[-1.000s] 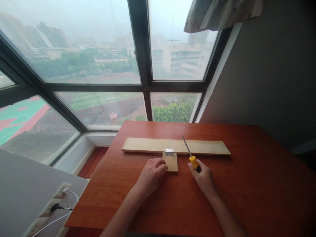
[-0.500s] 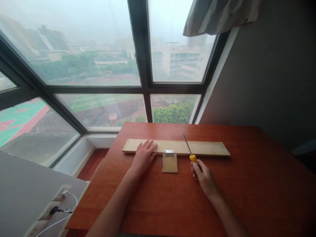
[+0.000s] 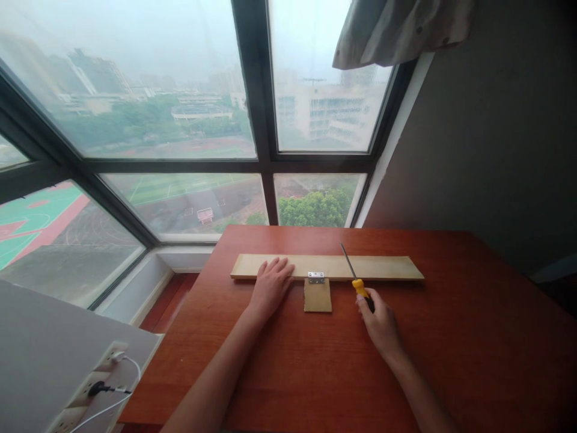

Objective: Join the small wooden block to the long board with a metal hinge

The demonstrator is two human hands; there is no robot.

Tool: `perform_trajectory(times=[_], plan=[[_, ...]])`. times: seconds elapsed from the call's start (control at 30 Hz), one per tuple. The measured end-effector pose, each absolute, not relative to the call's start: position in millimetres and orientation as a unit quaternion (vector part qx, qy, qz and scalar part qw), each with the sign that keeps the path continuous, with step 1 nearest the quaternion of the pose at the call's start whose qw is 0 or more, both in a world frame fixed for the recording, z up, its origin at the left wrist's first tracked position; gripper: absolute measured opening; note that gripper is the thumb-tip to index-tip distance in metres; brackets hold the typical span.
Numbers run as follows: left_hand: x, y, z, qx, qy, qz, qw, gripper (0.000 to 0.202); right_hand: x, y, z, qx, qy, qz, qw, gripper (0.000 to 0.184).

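Note:
A long pale wooden board (image 3: 383, 267) lies across the table. At its near edge a small silver hinge (image 3: 316, 277) joins it to a little square wooden piece (image 3: 318, 296). My left hand (image 3: 273, 282) rests on the board left of the hinge, fingers stretched out and slightly spread. In my right hand (image 3: 378, 319) is a screwdriver (image 3: 357, 285) with a yellow and black handle, my fingers wrapped round it. Its shaft points up and away to the left, over the right part of the board, its tip apart from the hinge.
The reddish-brown table (image 3: 297, 367) stands against large windows with a dark frame (image 3: 265, 162). A curtain (image 3: 396, 36) hangs at the upper right beside a grey wall. At the lower left, plugs and a white cable (image 3: 103, 409) sit at wall sockets.
The board, hinge and small wooden piece have shifted slightly to the right, with my left hand on the board. My right hand and the screwdriver have also moved a little right.

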State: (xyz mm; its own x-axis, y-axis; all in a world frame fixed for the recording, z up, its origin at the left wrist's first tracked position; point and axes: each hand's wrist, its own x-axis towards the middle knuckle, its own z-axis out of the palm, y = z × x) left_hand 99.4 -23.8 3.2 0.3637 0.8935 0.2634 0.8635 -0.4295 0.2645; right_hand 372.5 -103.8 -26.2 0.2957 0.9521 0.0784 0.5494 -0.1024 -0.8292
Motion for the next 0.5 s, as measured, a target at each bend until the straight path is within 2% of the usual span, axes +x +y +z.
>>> perform_trajectory(times=[0.5], plan=[[194,23,-5,0.835,0.518,0.184,0.025,0.019,432,-72,-40,-0.767,-0.535,0.112,0.337,0.044]])
